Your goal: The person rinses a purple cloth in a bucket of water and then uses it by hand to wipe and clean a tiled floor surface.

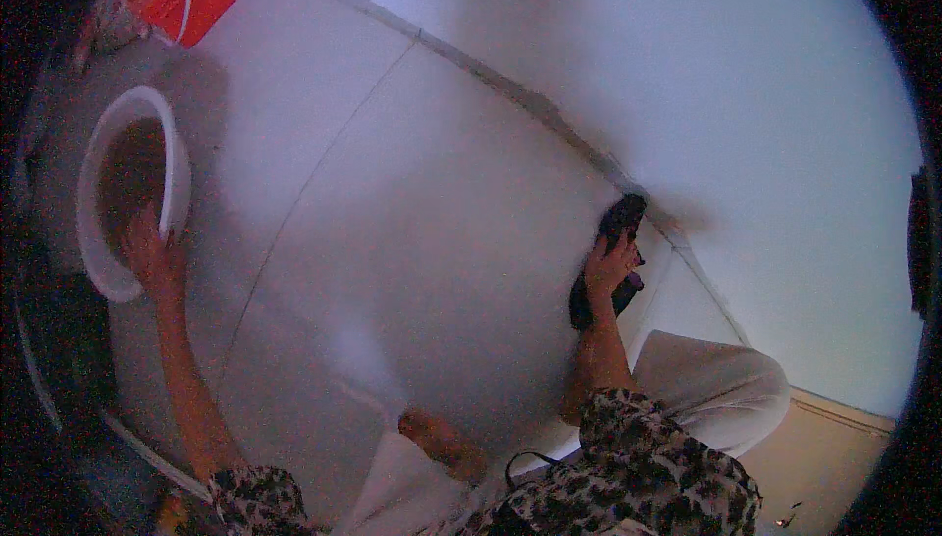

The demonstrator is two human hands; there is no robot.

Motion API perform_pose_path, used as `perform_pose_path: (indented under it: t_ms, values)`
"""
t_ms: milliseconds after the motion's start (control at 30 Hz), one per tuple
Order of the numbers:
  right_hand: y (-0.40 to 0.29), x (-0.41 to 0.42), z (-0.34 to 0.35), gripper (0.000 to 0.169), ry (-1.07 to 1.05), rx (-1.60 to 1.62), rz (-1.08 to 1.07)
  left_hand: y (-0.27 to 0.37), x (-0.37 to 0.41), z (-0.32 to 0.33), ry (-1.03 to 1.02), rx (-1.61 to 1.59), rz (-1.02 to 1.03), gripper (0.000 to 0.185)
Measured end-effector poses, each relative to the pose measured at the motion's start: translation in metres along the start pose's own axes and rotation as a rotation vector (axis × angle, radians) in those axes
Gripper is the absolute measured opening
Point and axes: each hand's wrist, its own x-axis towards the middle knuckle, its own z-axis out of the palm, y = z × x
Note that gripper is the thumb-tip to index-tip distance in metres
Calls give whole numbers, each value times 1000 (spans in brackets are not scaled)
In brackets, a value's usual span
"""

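A dark, bunched cloth (pixel 581 304) lies on the pale tiled floor (pixel 441 242), close to the foot of the wall. My right hand (pixel 613 264) presses on it, fingers spread over its middle. Far to the left stands a white round tub (pixel 180 175) with a brownish inside. My left hand (pixel 152 249) reaches over its near rim, fingers at the opening; whether they hold the rim or something inside is too blurred to tell.
A red bag or container (pixel 195 3) is at the upper left, near the wall. The pale wall (pixel 773 131) rises along the right, with a dark line at its base. My bare foot (pixel 441 444) and bent knee (pixel 714 385) are close in front of me.
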Motion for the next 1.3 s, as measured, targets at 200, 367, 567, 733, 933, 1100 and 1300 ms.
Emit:
perform_pose_path:
  t_ms: [200,367,567,733,933,1100,1300]
  values:
    - [-125,26,10,54,-56,-33,-296,-46,-7,-23,31,-76,22,59]
    - [-309,41,50,49,25,432,-603,-70,-4,-61,15,-127,42,58]
    - [-422,66,49,53,-324,401,-809,-95,-10,-74,-53,-108,70,60]
    - [-265,51,6,55,-331,177,-738,-92,-17,-94,-121,-88,21,60]
    - [-121,18,-35,61,-131,-188,-630,-78,-30,-101,-19,-149,58,59]
    - [-167,12,-42,63,-288,-123,-398,-94,-37,-133,-30,-117,3,68]
    - [-317,33,-69,59,-320,-14,-639,-66,-50,-195,-54,-183,3,74]
